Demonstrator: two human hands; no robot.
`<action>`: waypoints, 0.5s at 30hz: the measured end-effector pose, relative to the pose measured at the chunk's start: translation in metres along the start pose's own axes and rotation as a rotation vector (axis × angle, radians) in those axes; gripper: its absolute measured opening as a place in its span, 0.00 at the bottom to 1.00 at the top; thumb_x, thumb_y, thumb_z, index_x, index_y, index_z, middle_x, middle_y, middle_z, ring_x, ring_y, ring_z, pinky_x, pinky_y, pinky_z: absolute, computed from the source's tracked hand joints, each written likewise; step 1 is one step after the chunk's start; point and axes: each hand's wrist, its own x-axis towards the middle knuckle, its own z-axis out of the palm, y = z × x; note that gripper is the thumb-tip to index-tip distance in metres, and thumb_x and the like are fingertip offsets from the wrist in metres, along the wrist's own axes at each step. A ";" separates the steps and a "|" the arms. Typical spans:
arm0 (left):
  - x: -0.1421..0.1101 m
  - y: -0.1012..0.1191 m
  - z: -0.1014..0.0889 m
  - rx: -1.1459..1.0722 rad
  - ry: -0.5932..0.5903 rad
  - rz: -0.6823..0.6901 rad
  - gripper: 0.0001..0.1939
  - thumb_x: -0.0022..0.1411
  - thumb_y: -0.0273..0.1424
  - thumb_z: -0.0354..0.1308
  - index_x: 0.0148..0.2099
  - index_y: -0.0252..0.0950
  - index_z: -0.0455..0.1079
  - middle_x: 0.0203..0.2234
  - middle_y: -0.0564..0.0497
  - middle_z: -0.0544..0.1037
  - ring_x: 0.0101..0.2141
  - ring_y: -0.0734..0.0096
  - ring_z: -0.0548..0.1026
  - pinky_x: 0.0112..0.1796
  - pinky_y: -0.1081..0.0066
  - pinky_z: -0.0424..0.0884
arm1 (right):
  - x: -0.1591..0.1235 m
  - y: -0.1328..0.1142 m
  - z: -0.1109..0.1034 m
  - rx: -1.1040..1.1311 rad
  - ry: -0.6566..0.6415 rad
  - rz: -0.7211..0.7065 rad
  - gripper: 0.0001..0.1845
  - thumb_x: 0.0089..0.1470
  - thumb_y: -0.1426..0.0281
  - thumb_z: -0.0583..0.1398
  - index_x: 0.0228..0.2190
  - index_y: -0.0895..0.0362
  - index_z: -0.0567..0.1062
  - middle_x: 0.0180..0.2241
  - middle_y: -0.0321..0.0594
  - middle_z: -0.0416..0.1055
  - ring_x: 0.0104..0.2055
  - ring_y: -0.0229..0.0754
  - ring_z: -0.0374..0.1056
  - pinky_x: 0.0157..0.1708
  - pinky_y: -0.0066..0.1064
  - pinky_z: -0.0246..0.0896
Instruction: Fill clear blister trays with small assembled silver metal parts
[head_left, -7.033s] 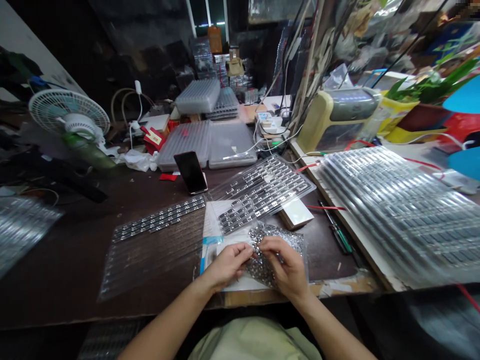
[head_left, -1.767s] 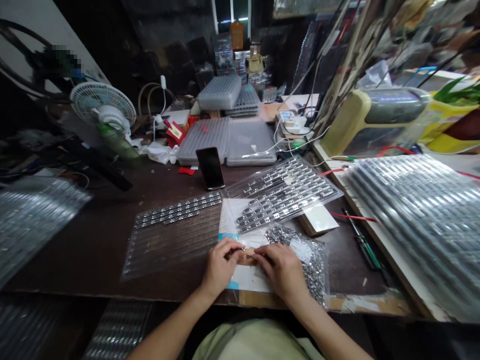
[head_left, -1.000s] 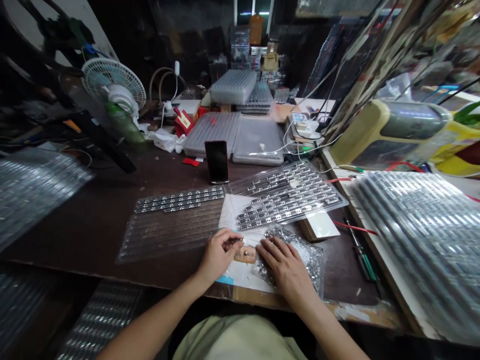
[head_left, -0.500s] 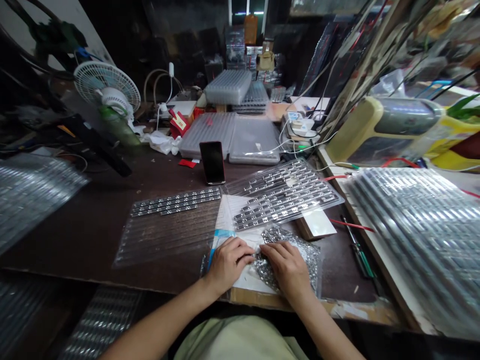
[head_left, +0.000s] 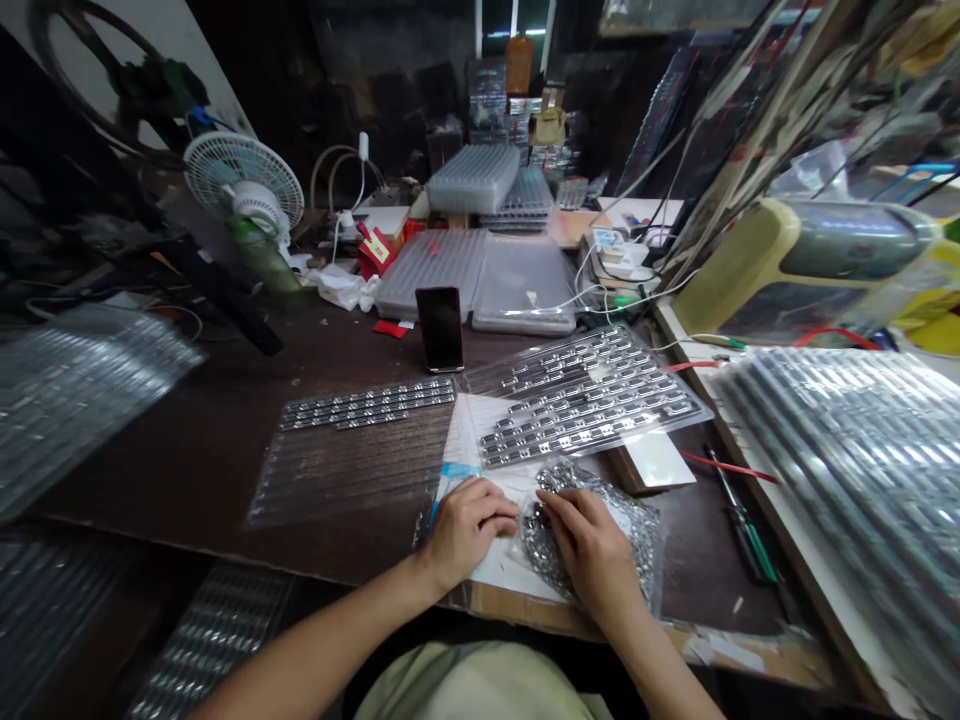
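My left hand (head_left: 469,527) rests curled on the white sheet (head_left: 499,572), fingers bent and closed. Whatever lies under or inside its fingers is hidden. My right hand (head_left: 596,548) is over the left side of a clear plastic bag (head_left: 643,530) full of small shiny metal parts. Its thumb and fingertips are pinched together among the parts; what they hold is too small to make out. Just beyond the hands lies a clear ribbed tray (head_left: 581,400) with rows of dark and silver pieces. Further left, a second ribbed tray (head_left: 345,480) carries such pieces along its far side only.
A phone (head_left: 440,330) stands upright behind the trays. Right of the bag are a small white-topped block (head_left: 654,460) and a green-handled screwdriver (head_left: 759,555). Stacked filled trays (head_left: 847,460) cover the right side; more trays (head_left: 82,390) lie far left. A fan (head_left: 244,180) stands behind.
A small wooden block with a metal piece on it showed between my hands a second ago; now it is out of sight. My right hand's spread fingers have drawn into a pinch over the bag.
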 end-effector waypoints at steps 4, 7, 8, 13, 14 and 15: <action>0.035 -0.026 -0.040 0.258 0.196 -0.122 0.03 0.56 0.29 0.62 0.36 0.40 0.75 0.31 0.50 0.78 0.36 0.65 0.72 0.40 0.65 0.66 | 0.001 0.000 0.000 0.023 0.012 0.002 0.09 0.59 0.72 0.53 0.39 0.55 0.72 0.32 0.41 0.68 0.35 0.41 0.66 0.35 0.34 0.65; 0.057 -0.056 -0.070 0.487 0.247 -0.210 0.02 0.55 0.32 0.63 0.33 0.40 0.75 0.34 0.50 0.76 0.39 0.61 0.71 0.42 0.61 0.62 | 0.002 0.001 -0.001 0.041 0.019 -0.006 0.09 0.58 0.71 0.53 0.36 0.54 0.73 0.34 0.42 0.70 0.37 0.42 0.68 0.36 0.33 0.66; 0.060 -0.065 -0.076 0.532 0.241 -0.223 0.03 0.55 0.33 0.62 0.33 0.41 0.76 0.35 0.50 0.76 0.40 0.60 0.70 0.42 0.61 0.61 | 0.002 0.001 -0.001 0.042 0.021 -0.017 0.09 0.58 0.72 0.53 0.36 0.53 0.73 0.35 0.42 0.71 0.37 0.42 0.69 0.36 0.33 0.67; 0.054 -0.089 -0.099 0.623 0.204 -0.218 0.08 0.60 0.33 0.56 0.39 0.43 0.76 0.39 0.49 0.74 0.41 0.61 0.69 0.42 0.62 0.60 | 0.001 0.002 -0.001 0.033 0.018 -0.022 0.11 0.58 0.72 0.52 0.37 0.52 0.74 0.37 0.43 0.71 0.39 0.43 0.69 0.37 0.35 0.68; 0.051 -0.091 -0.104 0.639 0.204 -0.222 0.08 0.60 0.34 0.56 0.39 0.43 0.76 0.39 0.49 0.74 0.41 0.61 0.69 0.42 0.62 0.60 | 0.001 0.002 -0.001 0.035 0.018 -0.015 0.10 0.58 0.72 0.52 0.37 0.52 0.74 0.36 0.43 0.71 0.39 0.43 0.68 0.37 0.35 0.68; 0.048 -0.092 -0.110 0.658 0.200 -0.228 0.08 0.60 0.35 0.57 0.39 0.43 0.76 0.39 0.49 0.74 0.41 0.60 0.69 0.43 0.62 0.59 | 0.001 0.002 -0.001 0.041 0.020 -0.009 0.10 0.58 0.72 0.53 0.36 0.53 0.73 0.35 0.42 0.70 0.38 0.42 0.68 0.37 0.35 0.67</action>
